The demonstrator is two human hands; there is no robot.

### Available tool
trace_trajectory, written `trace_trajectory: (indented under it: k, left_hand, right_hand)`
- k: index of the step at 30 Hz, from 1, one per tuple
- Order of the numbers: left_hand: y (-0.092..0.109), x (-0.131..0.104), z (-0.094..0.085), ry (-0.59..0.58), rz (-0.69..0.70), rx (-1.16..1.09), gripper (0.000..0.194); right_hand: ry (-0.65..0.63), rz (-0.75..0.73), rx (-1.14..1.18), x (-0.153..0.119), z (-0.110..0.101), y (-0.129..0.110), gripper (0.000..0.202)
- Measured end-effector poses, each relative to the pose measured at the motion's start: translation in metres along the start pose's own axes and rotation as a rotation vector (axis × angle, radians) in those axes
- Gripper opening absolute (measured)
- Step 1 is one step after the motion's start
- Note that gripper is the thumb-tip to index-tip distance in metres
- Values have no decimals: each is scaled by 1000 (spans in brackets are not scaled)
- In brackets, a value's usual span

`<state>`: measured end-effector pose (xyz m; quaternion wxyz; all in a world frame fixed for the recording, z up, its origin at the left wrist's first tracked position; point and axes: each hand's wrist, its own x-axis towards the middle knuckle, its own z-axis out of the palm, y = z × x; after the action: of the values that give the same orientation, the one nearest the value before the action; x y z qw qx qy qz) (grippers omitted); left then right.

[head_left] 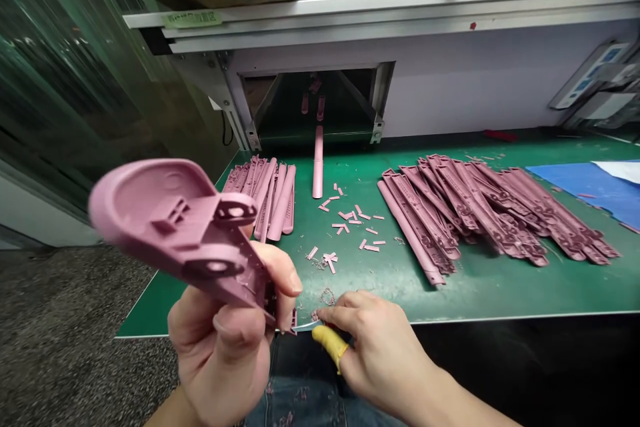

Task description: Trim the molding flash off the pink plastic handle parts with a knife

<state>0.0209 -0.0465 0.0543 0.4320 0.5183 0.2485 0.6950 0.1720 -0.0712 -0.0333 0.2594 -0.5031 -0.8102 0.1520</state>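
Observation:
My left hand [225, 347] grips a long pink molded plastic part [160, 213], its rounded hollow end raised close to the camera. The part's lower end points down toward my right hand [380, 347], and my fingers hide some of it. A yellow cover wraps the thumb of my right hand. From between that thumb and forefinger a thin knife blade [306, 327] reaches to the lower end of the part; the knife's handle is hidden in my palm. Pink shavings [327, 295] lie on the green tabletop [350, 267] just beyond this hand.
Pink parts are piled at right [480, 207], with a smaller stack at left [277, 200]. Between them lie small pink scraps [355, 213] and a single long part [318, 160] by the conveyor belt [290, 127]. An overhead shelf [350, 13] spans the back.

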Motion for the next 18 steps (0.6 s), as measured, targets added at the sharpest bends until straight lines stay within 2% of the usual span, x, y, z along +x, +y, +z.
trace_trajectory:
  k: [4, 9, 14, 18]
  left_hand:
    - [1, 1, -4, 41, -34, -36, 39]
    - [3, 0, -2, 112, -26, -2, 40]
    - [3, -6, -3, 48, -17, 48, 41]
    - [1, -13, -13, -82, -38, 30, 43]
  right_hand:
    - [23, -14, -10, 0, -4, -1, 21]
    - [-57, -8, 15, -4, -9, -1, 20]
    - [-88, 56, 4, -3, -6, -2, 22]
    - [-90, 107, -13, 1, -9, 0, 20]
